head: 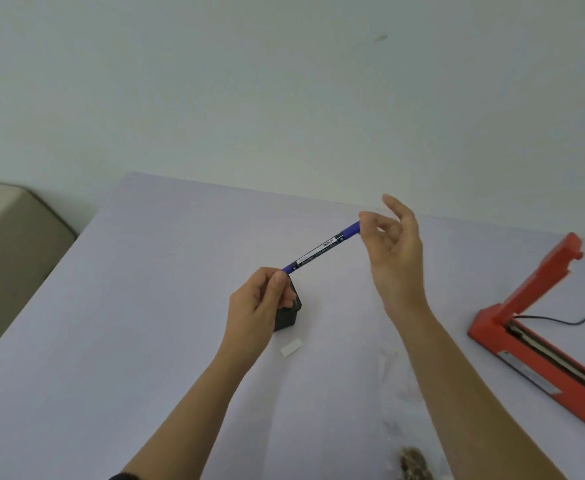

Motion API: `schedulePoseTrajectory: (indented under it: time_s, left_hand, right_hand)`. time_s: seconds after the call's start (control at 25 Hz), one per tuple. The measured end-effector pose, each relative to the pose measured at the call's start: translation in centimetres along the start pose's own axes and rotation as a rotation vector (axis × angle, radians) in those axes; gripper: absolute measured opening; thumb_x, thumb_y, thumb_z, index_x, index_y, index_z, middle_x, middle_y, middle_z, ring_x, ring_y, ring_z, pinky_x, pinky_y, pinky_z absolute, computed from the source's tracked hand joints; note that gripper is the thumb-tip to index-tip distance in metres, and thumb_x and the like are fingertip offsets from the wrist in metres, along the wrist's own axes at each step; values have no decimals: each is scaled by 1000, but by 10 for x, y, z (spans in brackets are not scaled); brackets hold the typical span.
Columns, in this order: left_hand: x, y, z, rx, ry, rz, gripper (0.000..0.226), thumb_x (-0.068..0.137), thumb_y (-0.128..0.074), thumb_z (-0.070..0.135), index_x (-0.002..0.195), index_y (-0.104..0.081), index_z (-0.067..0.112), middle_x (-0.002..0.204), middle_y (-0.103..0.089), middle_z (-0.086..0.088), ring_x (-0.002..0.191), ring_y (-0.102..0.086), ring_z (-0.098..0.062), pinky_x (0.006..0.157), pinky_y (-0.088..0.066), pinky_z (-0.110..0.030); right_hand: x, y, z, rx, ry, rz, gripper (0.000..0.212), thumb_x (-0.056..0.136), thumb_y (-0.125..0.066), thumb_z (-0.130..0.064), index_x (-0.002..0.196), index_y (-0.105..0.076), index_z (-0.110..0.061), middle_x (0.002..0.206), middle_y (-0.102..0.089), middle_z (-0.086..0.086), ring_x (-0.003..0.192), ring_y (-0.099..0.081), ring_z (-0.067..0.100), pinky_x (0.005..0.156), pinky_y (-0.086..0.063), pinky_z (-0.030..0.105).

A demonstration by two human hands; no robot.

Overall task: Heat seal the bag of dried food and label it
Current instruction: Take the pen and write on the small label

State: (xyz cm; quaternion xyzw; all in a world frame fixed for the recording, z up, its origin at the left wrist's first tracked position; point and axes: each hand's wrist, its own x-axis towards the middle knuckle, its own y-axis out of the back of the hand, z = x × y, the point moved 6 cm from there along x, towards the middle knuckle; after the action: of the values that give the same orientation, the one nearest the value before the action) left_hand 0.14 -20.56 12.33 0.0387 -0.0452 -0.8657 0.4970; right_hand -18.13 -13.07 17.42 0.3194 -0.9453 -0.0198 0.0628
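My left hand is pinching the lower end of the blue marker, fingers curled tight; my right hand is nipping its cap end with thumb and forefinger, the other fingers spread. At 8 o'clock of the red heat sealer, which is standing open on the table, the bag of dried food is lying, and at 6 o'clock of the marker a white label.

A: Tabletop, left half?
B: Bare; free passage to the far edge.
A: Centre?
B: Black box, white label just beside it.
A: Right side?
B: Red heat sealer, arm raised, cable trailing behind; blocks the right edge.
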Motion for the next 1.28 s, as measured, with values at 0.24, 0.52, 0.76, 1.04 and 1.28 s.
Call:
schedulePoseTrajectory:
  time_s: [0.24, 0.52, 0.76, 1.04, 1.28]
  left_hand:
    - [-16, -37, 0, 141, -23, -224, 36, 98, -39, 33, 68, -50, 15, 56, -48, 12, 56, -41, -8, 58, -37, -27]
    - [-37, -51, -38, -431, 300, -390, 35, 90, -46, 29, 57, -45, 15, 53, -29, 3, 56, -18, -15, 58, -15, -30]
    - [-66, -45, -64, -741, 553, -375, 31, 84, -53, 22, 56, -53, 9, 47, -34, 2, 46, -27, -10, 50, -28, -21]
    - [-64, -34, -41, 108, 265, -332, 27, 94, -48, 33, 77, -64, 20, 60, -62, 10, 57, -52, -3, 60, -44, -15]
    - [-76, -13, -57, 160, 279, -303, 38, 97, -42, 32, 66, -59, 18, 52, -52, 9, 54, -44, -6, 60, -37, -20]
  right_hand:
    - [-27, -21, 32, -3, -283, 37, 50, 95, -45, -33, 47, -50, -17, 39, -45, -8, 41, -42, 8, 49, -39, 26]
    - [-45, -13, 51, -58, -353, 130, 51, 91, -46, -22, 40, -47, -15, 35, -48, -6, 40, -47, 8, 54, -43, 29]
    - [-79, -18, 74, -34, -408, 175, 52, 92, -46, -20, 40, -44, -14, 37, -47, -5, 36, -46, 3, 52, -41, 27]
    - [-80, -8, 73, -69, -360, 194, 50, 92, -44, -16, 42, -43, -12, 31, -44, -7, 35, -44, 4, 50, -39, 26]
    - [-46, 29, 59, 189, -410, 429, 40, 84, -44, -19, 45, -37, -15, 30, -39, -10, 37, -37, 9, 48, -31, 26]
